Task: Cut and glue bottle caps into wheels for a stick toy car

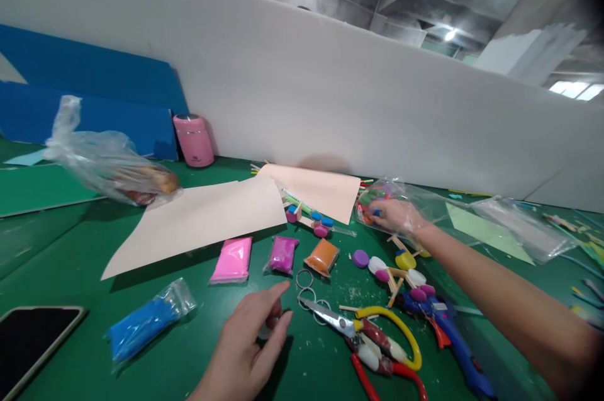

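Observation:
My right hand (395, 214) reaches into a clear plastic bag (431, 203) of coloured pieces at the back. Its fingertips close on a small blue piece (376, 213), possibly a bottle cap. My left hand (248, 341) hovers low over the table, index finger and thumb apart, the other fingers curled around a small pale round piece (265, 329), mostly hidden. Near it lie metal rings (304, 278) and scissors (340, 322) with red and yellow handles. Packets of pink clay (232, 260), purple clay (283, 255) and orange clay (322, 256) sit beyond.
Stick-and-cap assemblies (401, 272) lie beside a blue glue gun (446, 332) on the right. Pale paper sheets (212, 215) spread across the back. At left are a blue clay packet (148, 322), phone (38, 350), knotted plastic bag (113, 162) and pink flask (194, 141).

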The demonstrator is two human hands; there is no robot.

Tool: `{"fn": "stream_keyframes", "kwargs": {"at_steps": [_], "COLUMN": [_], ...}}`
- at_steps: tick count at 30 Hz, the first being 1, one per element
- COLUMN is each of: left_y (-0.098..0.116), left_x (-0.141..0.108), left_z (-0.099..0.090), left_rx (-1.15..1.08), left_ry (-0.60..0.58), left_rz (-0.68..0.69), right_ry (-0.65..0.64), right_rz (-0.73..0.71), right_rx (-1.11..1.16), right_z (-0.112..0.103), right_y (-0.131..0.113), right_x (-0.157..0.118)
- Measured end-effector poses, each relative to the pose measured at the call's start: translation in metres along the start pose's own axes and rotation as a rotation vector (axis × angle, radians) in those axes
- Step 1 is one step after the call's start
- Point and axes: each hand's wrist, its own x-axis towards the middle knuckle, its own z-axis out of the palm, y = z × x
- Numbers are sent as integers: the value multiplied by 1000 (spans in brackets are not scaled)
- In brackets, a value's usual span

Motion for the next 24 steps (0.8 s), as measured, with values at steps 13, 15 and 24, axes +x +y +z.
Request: {"fn": "stream_keyframes", "kwargs": {"at_steps": [13,15,24], "left_y": [0,0,1], "left_x": [1,1,0], "left_z": [-2,-2,-2], "left_rx": [8,11,3], "left_ry": [24,28,15], "left_rz": [19,31,12], "right_ry": [119,199,615], "right_rz": [363,389,440], "right_rx": [140,194,495], "right_z": [10,7,-38], "right_y": [10,18,67], "right_x": [21,18,7]}}
